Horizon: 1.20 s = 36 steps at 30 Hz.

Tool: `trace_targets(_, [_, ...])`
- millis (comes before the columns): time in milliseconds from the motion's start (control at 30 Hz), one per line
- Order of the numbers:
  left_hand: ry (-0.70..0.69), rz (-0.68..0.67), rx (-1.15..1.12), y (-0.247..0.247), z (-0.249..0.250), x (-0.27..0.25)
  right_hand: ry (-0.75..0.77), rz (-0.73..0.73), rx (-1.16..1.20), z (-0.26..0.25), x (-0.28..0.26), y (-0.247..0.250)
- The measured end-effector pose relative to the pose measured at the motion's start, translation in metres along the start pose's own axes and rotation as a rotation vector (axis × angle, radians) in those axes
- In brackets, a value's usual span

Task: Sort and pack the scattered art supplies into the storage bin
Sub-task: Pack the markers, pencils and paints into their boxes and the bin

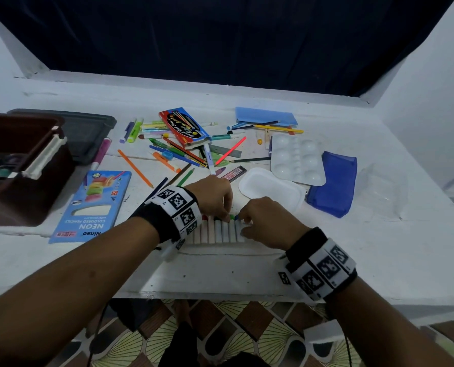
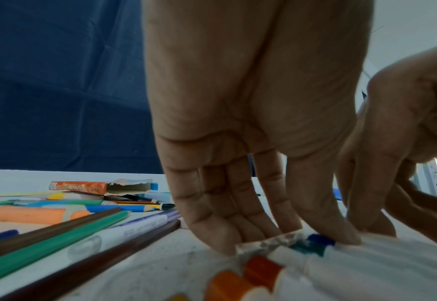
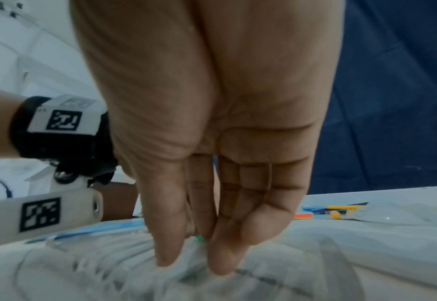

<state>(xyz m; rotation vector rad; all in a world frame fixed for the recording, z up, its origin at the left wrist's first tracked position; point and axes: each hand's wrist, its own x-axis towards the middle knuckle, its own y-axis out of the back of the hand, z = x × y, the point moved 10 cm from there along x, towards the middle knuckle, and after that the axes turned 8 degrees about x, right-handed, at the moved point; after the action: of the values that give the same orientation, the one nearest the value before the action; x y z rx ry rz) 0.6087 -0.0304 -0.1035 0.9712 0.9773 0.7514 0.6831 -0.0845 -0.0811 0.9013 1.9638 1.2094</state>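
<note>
Left hand and right hand, side by side, press straight fingertips onto a marker pack, where even pressure should keep the row aligned.

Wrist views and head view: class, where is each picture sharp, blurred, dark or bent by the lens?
Head view: even soft light, side walls splay outward, storage bin dark. Left wrist view: left hand sharp, nearest marker caps blurred. Right wrist view: right hand fills the frame, marker pack beneath smeared.
</note>
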Motion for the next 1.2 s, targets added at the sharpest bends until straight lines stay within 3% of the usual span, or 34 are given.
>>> trace_targets(233, [-0.014,0.021,-0.007,0.002,0.001,0.001,0.062,-0.074,-0.146,-0.003,0.012,-0.011])
trace_targets(567, [-0.032,-0.003,-0.067,0.003,-0.004,-0.004,0.101,-0.131,-0.084,0.001,0.018,-0.003])
trace_targets(667, [-0.047,0.031,-0.088,0.011,-0.016,-0.01,0.189,-0.003,-0.132,-0.007,0.032,0.026])
trace_targets(867, [0.043,0.173,-0.247,0.047,-0.093,-0.027,0.165,-0.06,0.153,-0.022,0.099,0.057])
trace_targets(1067, [0.339,0.351,-0.288,0.075,-0.202,-0.041,0.128,0.064,0.213,-0.042,0.192,0.092])
trace_targets(1200, [0.468,0.462,-0.3,0.092,-0.246,-0.041,0.051,0.132,0.208,-0.046,0.249,0.091])
